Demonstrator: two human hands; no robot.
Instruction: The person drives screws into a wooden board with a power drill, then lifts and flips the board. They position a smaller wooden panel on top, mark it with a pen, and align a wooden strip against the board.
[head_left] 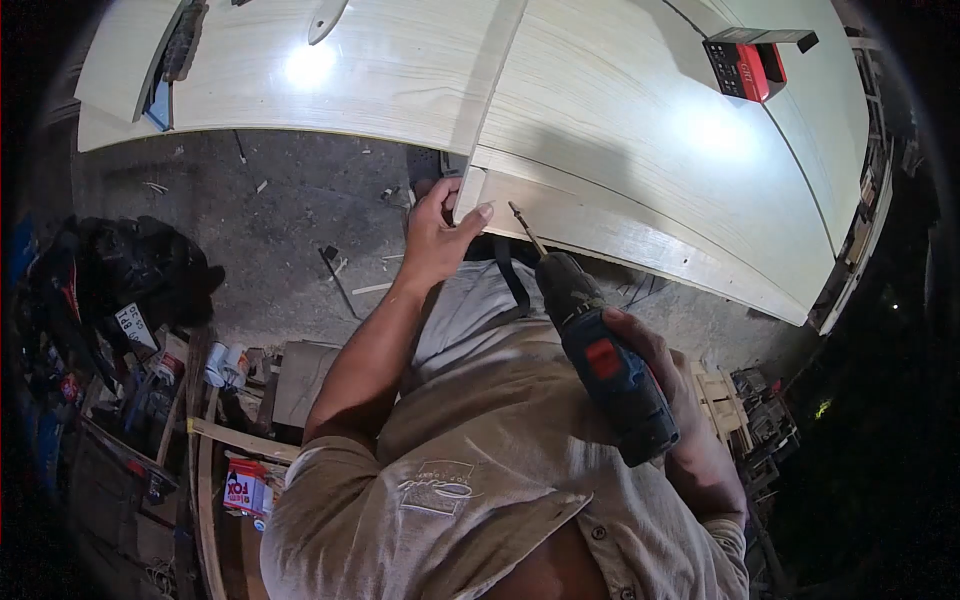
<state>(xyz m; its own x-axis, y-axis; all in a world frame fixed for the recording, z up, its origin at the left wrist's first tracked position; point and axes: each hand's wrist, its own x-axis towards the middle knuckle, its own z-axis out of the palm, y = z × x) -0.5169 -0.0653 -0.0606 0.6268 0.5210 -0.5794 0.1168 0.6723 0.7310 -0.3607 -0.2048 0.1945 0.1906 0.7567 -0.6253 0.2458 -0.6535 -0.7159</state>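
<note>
My left hand (438,240) grips the near left corner of a pale wood strip (590,220), thumb on top and fingers curled round the end. The strip runs along the front edge of a light wood-grain panel (610,110). In my right hand (655,355) is a blue and black cordless drill (598,350), its back end toward my chest. A long thin bit (528,228) points up from the chuck, its tip over the strip, a little right of my left thumb.
An upright board edge (492,95) divides the panels. A red and black box (745,68) stands on the right panel. A dark-handled tool (183,42) rests on the left panel. Offcuts litter the concrete floor (290,210); a black bag (150,265) lies at left.
</note>
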